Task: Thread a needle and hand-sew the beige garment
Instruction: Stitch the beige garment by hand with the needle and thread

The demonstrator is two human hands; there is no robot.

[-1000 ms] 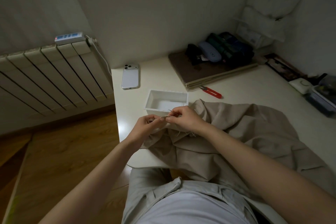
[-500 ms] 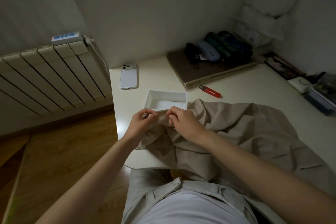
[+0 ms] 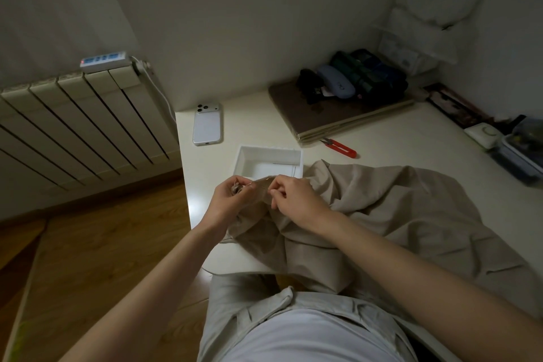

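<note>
The beige garment (image 3: 390,214) lies crumpled over the white table and hangs off its near edge toward my lap. My left hand (image 3: 232,200) pinches a raised fold of the garment at its left end. My right hand (image 3: 296,200) pinches the same fold a little to the right, fingers curled. The stretch of cloth between the two hands is pulled taut just in front of the white box. The needle and thread are too small and dim to make out.
A shallow white box (image 3: 270,163) sits just behind my hands. Red thread snips (image 3: 340,148) lie behind the garment. A white phone (image 3: 207,123) rests at the back left. A laptop with dark items (image 3: 346,103) and containers (image 3: 520,153) stand at the right. A radiator (image 3: 76,123) is left.
A second ago the hands held a thin needle-like thing between them above the cloth. Now both pinch a fold of the garment and have spread slightly apart, stretching it.
</note>
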